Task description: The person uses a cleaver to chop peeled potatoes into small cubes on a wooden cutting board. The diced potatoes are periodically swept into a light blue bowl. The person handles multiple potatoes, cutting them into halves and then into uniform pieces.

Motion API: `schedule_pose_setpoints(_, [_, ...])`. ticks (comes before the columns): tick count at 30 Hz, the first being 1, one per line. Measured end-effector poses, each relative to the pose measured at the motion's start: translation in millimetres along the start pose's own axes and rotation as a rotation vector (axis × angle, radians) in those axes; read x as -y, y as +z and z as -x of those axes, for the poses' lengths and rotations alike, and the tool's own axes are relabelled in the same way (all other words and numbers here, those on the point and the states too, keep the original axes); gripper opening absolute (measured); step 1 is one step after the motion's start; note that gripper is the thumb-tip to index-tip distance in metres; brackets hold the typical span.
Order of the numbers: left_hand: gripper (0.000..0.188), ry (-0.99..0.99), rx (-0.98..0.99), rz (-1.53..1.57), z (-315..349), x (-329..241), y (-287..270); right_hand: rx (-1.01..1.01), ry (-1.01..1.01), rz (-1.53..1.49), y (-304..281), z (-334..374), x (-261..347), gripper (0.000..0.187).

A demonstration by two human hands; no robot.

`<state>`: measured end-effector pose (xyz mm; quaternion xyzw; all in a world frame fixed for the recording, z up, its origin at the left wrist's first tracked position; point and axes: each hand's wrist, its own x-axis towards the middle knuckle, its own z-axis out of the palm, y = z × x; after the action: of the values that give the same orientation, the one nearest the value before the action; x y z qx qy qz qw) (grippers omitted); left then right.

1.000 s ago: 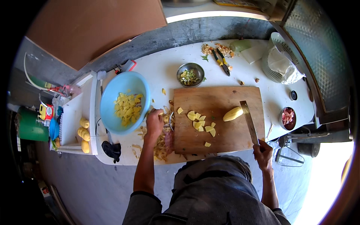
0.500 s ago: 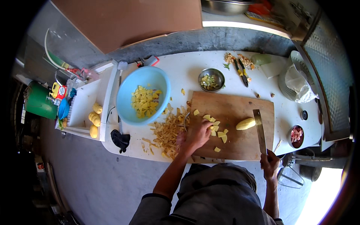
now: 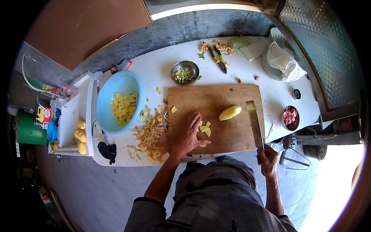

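My left hand [image 3: 188, 135] lies over the left part of a wooden cutting board [image 3: 228, 141], fingers stretched and thumb spread out. Cut potato pieces [image 3: 208, 132] sit right beside its fingers, and some may be hidden under the palm. One more potato chunk [image 3: 174, 109] is near the board's left edge. In my right hand [image 3: 267, 159] is the handle of a kitchen knife [image 3: 255, 123], its broad blade pointing away from me over the board's right side. Between the two hands, farther back, rests a whole peeled potato [image 3: 230, 112].
Left of the board are a heap of peelings [image 3: 148, 135] and a blue basin [image 3: 103, 104] holding potato pieces. Behind stand a metal bowl [image 3: 184, 63] with chopped greens and pliers [image 3: 218, 61]. A bowl of meat [image 3: 290, 116] is at right; whole potatoes [image 3: 80, 135] lie far left.
The whole view has shifted, moving the table leftward in the picture. My left hand, bent over the potato pieces before, is now spread open. Fewer pieces show around it. The knife stays in my right hand.
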<state>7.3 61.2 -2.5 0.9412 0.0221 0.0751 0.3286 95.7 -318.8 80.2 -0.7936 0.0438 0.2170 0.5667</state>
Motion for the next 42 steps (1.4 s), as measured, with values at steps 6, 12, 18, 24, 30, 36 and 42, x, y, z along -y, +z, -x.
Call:
schedule_pose_setpoints(6, [0.138, 0.047, 0.046, -0.111, 24.9, -19.3, 15.6, 0.016, -0.017, 0.003, 0.8, -1.6, 4.5, 0.032])
schedule_pose_setpoints(12, [0.136, -0.069, -0.098, -0.247, 7.8, -9.9, 10.6, 0.074, -0.109, 0.054, -8.0, -3.8, -7.5, 0.038])
schedule_pose_setpoints(18, [0.139, -0.302, -0.218, -0.350, -11.6, 17.4, -9.3, 0.106, -0.155, 0.054, -4.7, -26.4, -12.4, 0.021])
schedule_pose_setpoints(24, [0.134, -0.369, -0.363, -0.342, -8.6, 26.4, 0.6, 0.132, -0.257, 0.072, -5.5, -47.8, -23.4, 0.029])
schedule_pose_setpoints(30, [0.120, -0.318, -0.476, -0.088, -20.8, 2.6, 12.1, 0.155, -0.217, 0.066, 8.5, -49.4, -12.6, 0.027])
schedule_pose_setpoints(36, [0.095, -0.398, -0.470, -0.270, -20.4, 7.5, -23.1, 0.182, -0.229, 0.083, 10.1, -51.0, -13.5, 0.030])
schedule_pose_setpoints(42, [0.089, -0.464, -0.365, -0.341, -23.4, 10.8, -14.1, 0.180, -0.236, 0.069, 13.1, -51.1, -17.3, 0.030])
